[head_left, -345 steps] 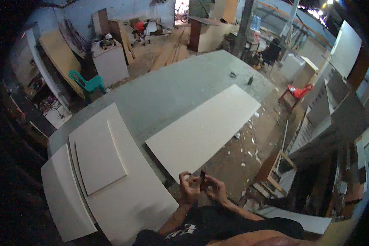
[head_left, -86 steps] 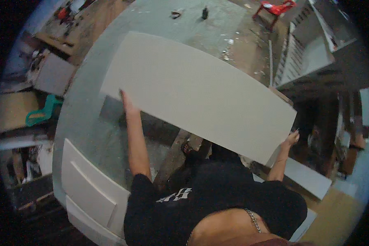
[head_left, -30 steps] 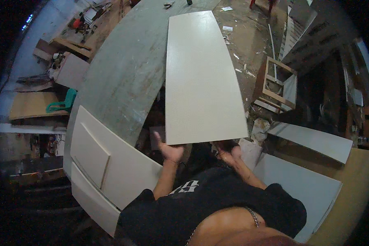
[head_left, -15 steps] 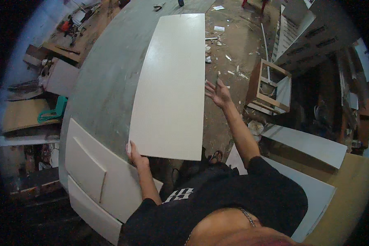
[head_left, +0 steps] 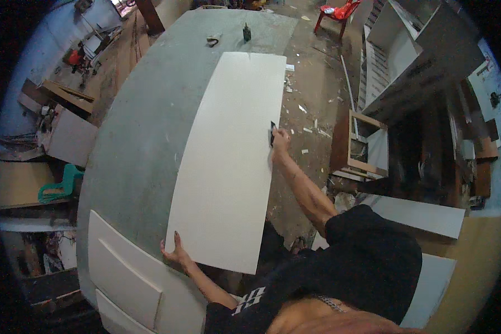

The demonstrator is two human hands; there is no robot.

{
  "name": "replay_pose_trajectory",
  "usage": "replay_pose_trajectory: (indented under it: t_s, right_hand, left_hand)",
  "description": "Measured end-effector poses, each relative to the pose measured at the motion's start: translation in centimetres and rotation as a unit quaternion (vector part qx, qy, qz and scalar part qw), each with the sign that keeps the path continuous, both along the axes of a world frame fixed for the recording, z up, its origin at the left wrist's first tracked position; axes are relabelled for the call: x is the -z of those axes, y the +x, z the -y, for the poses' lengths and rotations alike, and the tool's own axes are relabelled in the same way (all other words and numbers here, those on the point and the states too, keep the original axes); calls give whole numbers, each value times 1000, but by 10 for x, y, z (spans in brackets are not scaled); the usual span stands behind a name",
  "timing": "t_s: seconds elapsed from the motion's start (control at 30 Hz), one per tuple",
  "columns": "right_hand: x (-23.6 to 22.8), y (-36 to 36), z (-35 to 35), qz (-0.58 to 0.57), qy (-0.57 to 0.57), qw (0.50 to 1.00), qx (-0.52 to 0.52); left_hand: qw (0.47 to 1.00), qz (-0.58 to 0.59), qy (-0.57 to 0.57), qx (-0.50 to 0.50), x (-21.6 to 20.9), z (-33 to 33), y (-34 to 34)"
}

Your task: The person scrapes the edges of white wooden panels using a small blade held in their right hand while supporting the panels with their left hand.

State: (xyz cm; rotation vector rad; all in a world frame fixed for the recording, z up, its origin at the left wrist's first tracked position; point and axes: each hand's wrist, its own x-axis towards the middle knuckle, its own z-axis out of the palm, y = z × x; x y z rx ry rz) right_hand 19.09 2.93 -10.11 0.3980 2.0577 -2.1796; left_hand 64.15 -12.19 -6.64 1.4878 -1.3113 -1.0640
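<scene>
Right hand [head_left: 281, 142]: has moved from beside the long flat white board [head_left: 225, 167], fingers spread half a second ago, to its right edge; now it is closed around a small flat black tool [head_left: 273, 134].
Left hand [head_left: 177, 255]: open, thumb up, at the near left corner; I cannot tell if it presses.
Board: lies flat on the big grey-green counter [head_left: 133, 128]; its near end seems to stick out past it.
Board feel: likely stiff, a bit heavy and smooth, so it may slide; corners could chip.
Best hold: both long edges, around the middle.
Right edge: seems to be beside the brown floor [head_left: 298, 177], so it could tip there.
Left side: counter top stretches wide, but stacked white panels [head_left: 131, 270] lie near the close corner.
Far end: a small dark bottle [head_left: 246, 33] stands just beyond.
</scene>
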Motion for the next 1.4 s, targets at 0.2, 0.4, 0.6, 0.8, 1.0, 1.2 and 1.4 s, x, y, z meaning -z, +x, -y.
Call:
replay_pose_trajectory:
  t_s: [0.2,0.4,0.6,0.8,1.0,1.2,1.4]
  right_hand:
    - [-2,12,-3,0,-150,987,54]
    - [-8,17,1,-1,-114,989,96]
    - [17,-6,-15,-11,-39,999,-11]
    - [28,-8,-53,37,-40,991,-123]
    - [-11,-15,-83,28,-15,937,-348]
    - [3,-142,-191,65,5,932,-356]
    - [-1,-329,-242,-62,120,958,-252]
  left_hand:
    - [996,62,-50,40,38,56,1]
    - [995,-9,-21,101,36,79,-20]
    - [998,-28,-27,57,38,85,-38]
    - [857,493,41,145,-54,83,-54]
    - [819,563,24,111,-120,94,-74]
    - [939,289,-32,183,-71,17,-238]
    - [871,268,-171,374,-67,-51,-534]
